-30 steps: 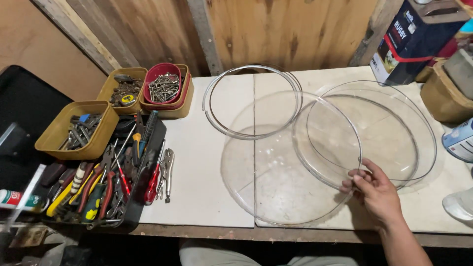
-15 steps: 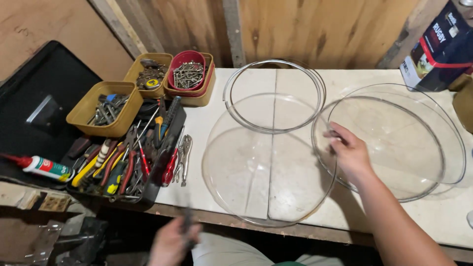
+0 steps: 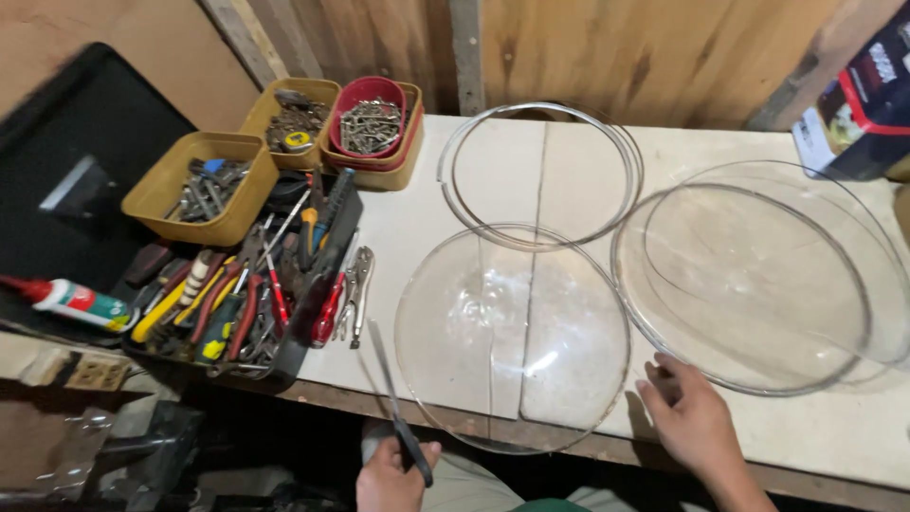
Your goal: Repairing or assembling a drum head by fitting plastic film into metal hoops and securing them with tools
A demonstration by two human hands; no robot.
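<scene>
Taking the clear round dome (image 3: 512, 337) at the bench's front edge as our landmark, we saw, far to its left, a sealant tube (image 3: 62, 299) with a red tip, then a black tool tray (image 3: 251, 284) crowded with pliers and screwdrivers, with locking pliers (image 3: 358, 296) lying on the bench just beside it. Behind the tray stood yellow bins (image 3: 204, 194) of bits, and a red bowl of screws (image 3: 370, 118) sat well behind the dome on its left. Our left hand (image 3: 393, 479) was below the bench edge, in front of the dome and to its left, fingers closed around the dark handle of scissors (image 3: 393, 408); the long axis of the scissors ran up and slightly leftward, with the tip over the bench just left of the dome's rim, so the dome lay to the right of the blades. A thin metal ring (image 3: 540, 171) lay directly behind the dome, seemingly touching its rim. Our right hand (image 3: 697, 422) rested at the dome's front right, fingers (image 3: 664, 379) spread and empty, just beside its edge and nearer to it than the left. Right of the dome lay two larger overlapping clear discs (image 3: 758, 284), and a dark box (image 3: 853, 104) stood far behind them.
</scene>
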